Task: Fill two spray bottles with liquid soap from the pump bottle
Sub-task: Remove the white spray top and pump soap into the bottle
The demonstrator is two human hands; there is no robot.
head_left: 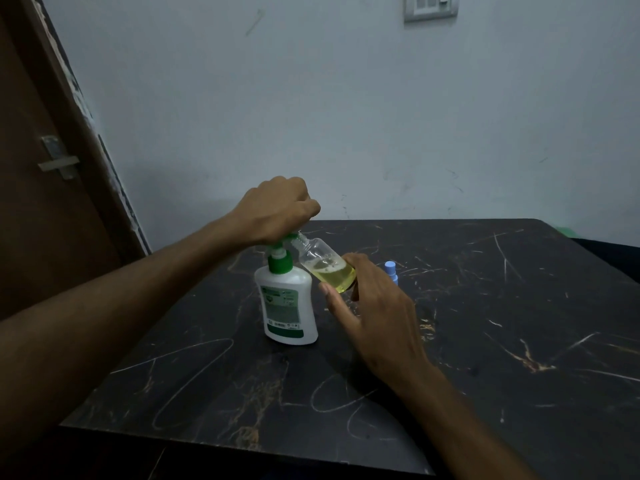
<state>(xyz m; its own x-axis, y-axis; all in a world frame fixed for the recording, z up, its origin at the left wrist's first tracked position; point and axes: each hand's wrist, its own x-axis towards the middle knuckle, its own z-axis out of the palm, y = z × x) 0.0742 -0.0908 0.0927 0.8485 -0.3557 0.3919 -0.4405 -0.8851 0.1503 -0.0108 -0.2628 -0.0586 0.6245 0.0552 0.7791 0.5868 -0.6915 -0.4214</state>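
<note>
A white pump bottle (289, 303) with a green pump head stands upright on the dark marbled table (485, 341). My left hand (277, 211) is curled over the pump head and covers most of it. My right hand (374, 306) grips a small clear spray bottle (323, 263), tilted with its open neck up against the green nozzle. Yellow-green soap fills the lower part of that bottle. Behind my right hand stands a second spray bottle with a blue cap (391, 270), mostly hidden.
A pale wall rises just behind the table's far edge. A brown door with a metal latch (57, 161) stands at the left. Something green (564, 232) shows past the table's far right corner.
</note>
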